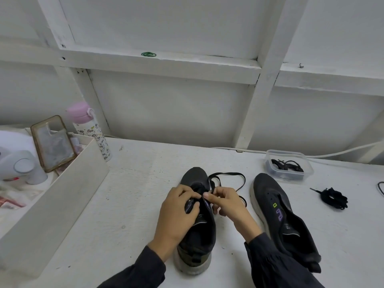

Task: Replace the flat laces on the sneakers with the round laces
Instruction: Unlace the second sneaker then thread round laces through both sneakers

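Note:
Two black sneakers stand on the white table. My left hand [176, 213] grips the upper of the left sneaker [195, 242] near its eyelets. My right hand [226, 202] pinches the flat black lace [228, 174], which loops loosely past the toe onto the table. The right sneaker [278, 215] lies beside it with bare eyelets and no lace. A clear plastic container [288, 166] at the back right holds coiled black laces. A bunched black lace [333, 198] lies on the table right of the right sneaker.
A white open box [56, 192] stands on the left with a phone case [53, 142] and a pink-capped bottle [91, 129] behind it. A white cable [342, 152] runs along the wall at the back right. A green rubber band [148, 54] lies on the wall ledge.

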Motion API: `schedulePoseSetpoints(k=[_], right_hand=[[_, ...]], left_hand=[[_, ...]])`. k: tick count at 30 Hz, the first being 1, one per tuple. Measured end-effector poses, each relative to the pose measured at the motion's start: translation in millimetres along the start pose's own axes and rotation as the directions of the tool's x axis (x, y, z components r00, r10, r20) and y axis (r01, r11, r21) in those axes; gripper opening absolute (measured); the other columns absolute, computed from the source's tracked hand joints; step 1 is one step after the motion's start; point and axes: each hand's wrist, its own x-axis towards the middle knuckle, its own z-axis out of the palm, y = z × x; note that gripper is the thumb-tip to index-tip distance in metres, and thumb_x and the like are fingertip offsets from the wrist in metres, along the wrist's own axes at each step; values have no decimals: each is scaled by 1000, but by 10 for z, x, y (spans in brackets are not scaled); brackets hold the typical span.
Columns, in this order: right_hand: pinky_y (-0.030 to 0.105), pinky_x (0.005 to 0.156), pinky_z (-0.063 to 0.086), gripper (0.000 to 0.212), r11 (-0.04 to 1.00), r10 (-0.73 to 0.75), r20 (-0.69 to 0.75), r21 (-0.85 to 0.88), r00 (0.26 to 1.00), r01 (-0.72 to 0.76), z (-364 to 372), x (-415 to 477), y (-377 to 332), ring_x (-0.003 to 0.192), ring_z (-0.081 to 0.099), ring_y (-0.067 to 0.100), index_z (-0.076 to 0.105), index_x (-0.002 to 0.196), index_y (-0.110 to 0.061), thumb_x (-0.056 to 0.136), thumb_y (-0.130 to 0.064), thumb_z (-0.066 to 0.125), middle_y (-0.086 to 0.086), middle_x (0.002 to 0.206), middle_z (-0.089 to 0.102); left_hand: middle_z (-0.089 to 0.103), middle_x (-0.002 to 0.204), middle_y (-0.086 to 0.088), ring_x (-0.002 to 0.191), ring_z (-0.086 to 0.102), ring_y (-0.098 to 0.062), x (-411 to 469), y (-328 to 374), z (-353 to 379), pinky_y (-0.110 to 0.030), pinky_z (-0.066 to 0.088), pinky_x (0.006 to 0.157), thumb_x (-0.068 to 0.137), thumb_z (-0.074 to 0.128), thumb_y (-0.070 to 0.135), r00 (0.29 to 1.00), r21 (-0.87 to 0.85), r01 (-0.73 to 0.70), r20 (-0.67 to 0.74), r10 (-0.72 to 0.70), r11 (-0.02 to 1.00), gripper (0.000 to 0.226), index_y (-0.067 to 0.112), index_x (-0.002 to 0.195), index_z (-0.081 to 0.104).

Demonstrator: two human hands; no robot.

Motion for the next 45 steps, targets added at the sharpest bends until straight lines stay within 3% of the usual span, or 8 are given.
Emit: schedulePoseSetpoints(k=[5,15,21,25,30,34,41,45], right_hand=[[12,42,33,17,998,-58,-26,-20,998,58,49,-14,7,42,48,5,61,87,8,92,-8,62,-4,62,57],[18,46,37,16,987,-144,-181,46,973,155,144,-47,139,46,46,7,63,77,-5,92,-6,61,-3,58,58],[22,59,37,27,989,-107,-216,-125,971,81,246,15,142,62,43,9,45,75,-13,101,-20,47,-2,68,50],[20,40,33,24,987,23,-217,161,976,12,181,-1,89,44,41,13,41,83,-9,105,-20,39,6,66,51],[23,46,37,49,999,45,-218,36,975,-38,82,-83,206,46,48,16,46,65,-11,95,-50,51,3,53,54],[21,48,35,63,992,88,-191,100,978,-70,86,-221,181,46,45,15,41,42,-14,91,-49,59,7,49,48],[22,74,49,17,962,-87,-303,223,949,160,372,-346,205,86,65,9,70,93,-19,91,-34,64,-6,92,69],[27,98,47,33,975,-73,-287,182,955,129,471,-331,251,115,56,3,62,119,-28,89,-40,66,-10,123,59]], left_hand=[[56,107,12,95,57,-11,202,79,11,-26,48,83,88,62,36,963,215,57,245,-111,975,26,30,113,69],[57,93,10,88,55,-14,286,73,92,-31,47,78,93,57,30,955,180,131,242,-173,975,16,23,85,69],[56,91,13,86,51,-8,217,84,160,-25,43,75,97,50,37,973,224,95,184,-138,970,20,29,98,69],[61,75,18,68,55,-3,168,73,110,-13,43,68,85,67,30,982,68,162,83,-167,984,6,33,87,72],[71,76,12,69,65,-5,157,-142,-4,-26,57,70,86,69,15,941,-297,332,45,-335,895,14,28,83,72],[71,86,12,80,63,-1,112,-332,-93,-15,51,73,82,76,14,959,-230,273,136,-247,934,14,27,88,75],[67,83,19,84,63,-3,176,-355,-108,-23,51,69,84,73,30,985,-70,97,147,-86,993,6,36,84,72],[63,83,19,77,59,-3,240,-309,-122,-27,51,69,88,63,36,977,80,19,208,-35,997,5,34,83,62]])
